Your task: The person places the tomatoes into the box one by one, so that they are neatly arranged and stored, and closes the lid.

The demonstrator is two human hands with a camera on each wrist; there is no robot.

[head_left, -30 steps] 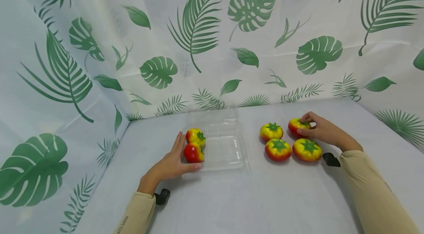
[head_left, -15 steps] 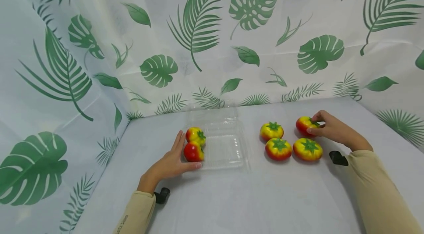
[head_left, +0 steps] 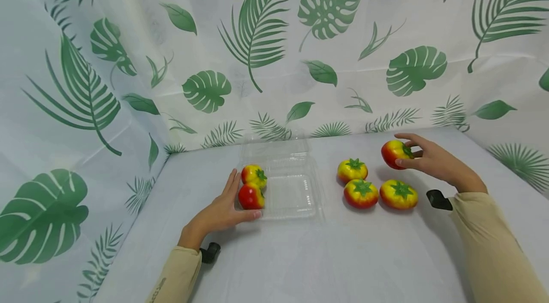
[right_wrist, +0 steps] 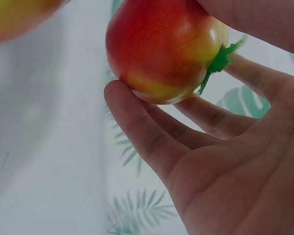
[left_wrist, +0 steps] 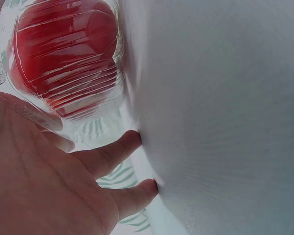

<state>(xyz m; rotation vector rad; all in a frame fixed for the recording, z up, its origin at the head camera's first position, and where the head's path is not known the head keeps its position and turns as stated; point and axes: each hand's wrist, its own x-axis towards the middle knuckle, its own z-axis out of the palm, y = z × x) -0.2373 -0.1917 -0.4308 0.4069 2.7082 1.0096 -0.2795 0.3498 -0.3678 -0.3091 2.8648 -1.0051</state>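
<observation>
Fruit [head_left: 392, 154], red and yellow with a green top, is up off the worktop [head_left: 334, 260], pinched between right hand [head_left: 442, 162] thumb and fingers. Left hand [head_left: 219, 213] is spread pretty wide, nothing gripped, straddling one end of the clear container [head_left: 291, 196] with two more fruits [head_left: 249, 197] inside. Three others [head_left: 360, 193] sit between.

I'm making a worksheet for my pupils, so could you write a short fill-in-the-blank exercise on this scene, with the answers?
1. The boxed fruits in the clear box number ____.
2. The held fruit in the right hand has a leafy top coloured ____.
3. The loose fruits resting on the table number ____.
4. The box's lid is not shut but ____.

Missing words: two; green; three; open.
</observation>
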